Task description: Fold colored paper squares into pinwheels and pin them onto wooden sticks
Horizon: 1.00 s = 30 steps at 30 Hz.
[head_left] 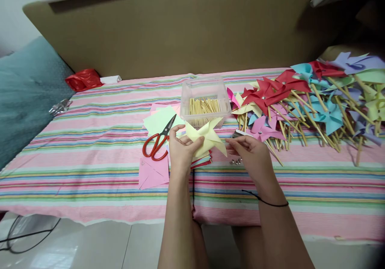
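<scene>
My left hand [183,150] pinches a pale yellow paper pinwheel [207,135], its thumb at the folded centre. Close to the pinwheel's right blade, my right hand [248,148] has thumb and fingertips pressed together; whatever they hold is too small to make out. Below these fingers lie several small metal fasteners [236,162]. A dark and white object [240,133] shows partly behind the right hand. Left of my left hand, scissors [157,142] with red handles rest on green paper sheets [159,118]. A pink paper square [154,173] with diagonal cuts lies nearer me.
A clear plastic box [206,86] of short wooden sticks [204,106] stands behind the pinwheel. Finished pinwheels [279,90] on sticks are heaped at the right. A red plastic bag [84,80] and metal clips [60,106] lie far left on the striped cloth [99,152].
</scene>
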Each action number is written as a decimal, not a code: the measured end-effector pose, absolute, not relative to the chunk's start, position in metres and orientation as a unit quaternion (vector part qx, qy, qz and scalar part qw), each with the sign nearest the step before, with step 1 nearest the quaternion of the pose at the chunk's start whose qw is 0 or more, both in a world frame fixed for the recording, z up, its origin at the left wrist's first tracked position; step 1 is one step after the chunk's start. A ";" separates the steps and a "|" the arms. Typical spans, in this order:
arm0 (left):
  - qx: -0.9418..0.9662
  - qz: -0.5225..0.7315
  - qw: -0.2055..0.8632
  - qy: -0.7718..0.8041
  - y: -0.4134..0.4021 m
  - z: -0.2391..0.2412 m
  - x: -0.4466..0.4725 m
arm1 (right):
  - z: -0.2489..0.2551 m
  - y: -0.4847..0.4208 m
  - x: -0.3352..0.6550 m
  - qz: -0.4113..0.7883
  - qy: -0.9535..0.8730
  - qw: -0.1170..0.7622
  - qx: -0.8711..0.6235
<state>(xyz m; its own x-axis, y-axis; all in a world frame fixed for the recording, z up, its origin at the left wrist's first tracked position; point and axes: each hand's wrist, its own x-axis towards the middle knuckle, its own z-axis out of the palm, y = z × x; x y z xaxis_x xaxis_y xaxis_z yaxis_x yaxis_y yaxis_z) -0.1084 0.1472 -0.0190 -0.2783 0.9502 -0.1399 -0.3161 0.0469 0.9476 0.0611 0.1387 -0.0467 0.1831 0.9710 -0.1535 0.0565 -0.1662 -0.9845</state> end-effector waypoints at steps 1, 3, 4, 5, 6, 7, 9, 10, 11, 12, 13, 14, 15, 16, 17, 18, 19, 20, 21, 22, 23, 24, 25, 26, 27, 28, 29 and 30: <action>0.312 0.617 0.513 0.509 0.147 -0.019 -0.108 | -0.047 0.139 0.060 0.477 -0.421 0.500 -0.587; 0.309 0.619 0.512 0.509 0.147 -0.020 -0.108 | -0.047 0.140 0.057 0.473 -0.417 0.527 -0.570; 0.307 0.620 0.512 0.508 0.147 -0.020 -0.109 | -0.046 0.140 0.056 0.470 -0.416 0.537 -0.564; 0.306 0.621 0.513 0.508 0.147 -0.020 -0.109 | -0.046 0.141 0.055 0.470 -0.414 0.544 -0.559; 0.306 0.621 0.514 0.507 0.147 -0.020 -0.109 | -0.045 0.141 0.054 0.472 -0.410 0.551 -0.553; 0.306 0.621 0.514 0.506 0.147 -0.019 -0.109 | -0.044 0.141 0.052 0.477 -0.403 0.558 -0.546; 0.306 0.621 0.514 0.506 0.147 -0.019 -0.109 | -0.041 0.141 0.050 0.493 -0.383 0.570 -0.534; 0.307 0.620 0.514 0.508 0.147 -0.019 -0.109 | -0.040 0.141 0.049 0.501 -0.370 0.576 -0.529; 0.308 0.619 0.513 0.509 0.147 -0.019 -0.109 | -0.039 0.141 0.048 0.509 -0.357 0.581 -0.525; 0.309 0.619 0.512 0.509 0.147 -0.019 -0.108 | -0.038 0.141 0.048 0.515 -0.346 0.584 -0.523; 0.311 0.618 0.511 0.510 0.147 -0.019 -0.108 | -0.038 0.141 0.047 0.518 -0.338 0.588 -0.521; 0.314 0.618 0.509 0.511 0.147 -0.019 -0.108 | -0.038 0.141 0.047 0.516 -0.333 0.594 -0.520; 0.316 0.617 0.507 0.512 0.147 -0.019 -0.108 | -0.037 0.141 0.047 0.511 -0.330 0.602 -0.517; 0.319 0.616 0.504 0.514 0.147 -0.020 -0.109 | -0.037 0.140 0.048 0.503 -0.329 0.611 -0.515; 0.324 0.615 0.500 0.516 0.147 -0.020 -0.109 | -0.037 0.140 0.048 0.495 -0.328 0.621 -0.512; 0.329 0.613 0.496 0.518 0.147 -0.021 -0.109 | -0.036 0.139 0.048 0.486 -0.326 0.631 -0.509; 0.338 0.611 0.491 0.521 0.147 -0.021 -0.109 | -0.035 0.139 0.048 0.481 -0.326 0.639 -0.505; 0.348 0.607 0.484 0.526 0.147 -0.022 -0.109 | -0.033 0.138 0.048 0.479 -0.330 0.642 -0.499; 0.362 0.603 0.473 0.531 0.148 -0.023 -0.109 | -0.031 0.138 0.048 0.479 -0.341 0.644 -0.490; 0.377 0.598 0.460 0.538 0.148 -0.023 -0.109 | -0.029 0.137 0.047 0.478 -0.357 0.644 -0.479; 0.394 0.592 0.445 0.545 0.149 -0.024 -0.109 | -0.027 0.137 0.045 0.476 -0.378 0.642 -0.467; 0.409 0.586 0.430 0.551 0.149 -0.024 -0.108 | -0.025 0.136 0.043 0.475 -0.401 0.635 -0.458; 0.423 0.581 0.419 0.556 0.149 -0.024 -0.107 | -0.024 0.136 0.041 0.474 -0.424 0.626 -0.451; 0.433 0.576 0.414 0.557 0.149 -0.024 -0.106 | -0.023 0.136 0.038 0.472 -0.444 0.616 -0.448; 0.440 0.571 0.413 0.556 0.148 -0.024 -0.105 | -0.023 0.136 0.036 0.470 -0.460 0.606 -0.447; 0.446 0.567 0.417 0.553 0.148 -0.023 -0.105 | -0.024 0.136 0.033 0.466 -0.475 0.597 -0.448; 0.450 0.563 0.421 0.550 0.147 -0.023 -0.104 | -0.026 0.136 0.031 0.458 -0.488 0.592 -0.449; 0.455 0.559 0.424 0.549 0.147 -0.022 -0.104 | -0.028 0.136 0.030 0.444 -0.501 0.589 -0.452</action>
<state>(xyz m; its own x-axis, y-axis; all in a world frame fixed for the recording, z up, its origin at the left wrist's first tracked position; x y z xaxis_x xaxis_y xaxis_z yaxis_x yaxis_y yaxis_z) -0.1037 0.1465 -0.0225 -0.2263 0.9731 0.0421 0.0247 -0.0375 0.9990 0.0298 0.1359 -0.0276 0.1032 0.9765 0.1894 -0.0705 0.1971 -0.9778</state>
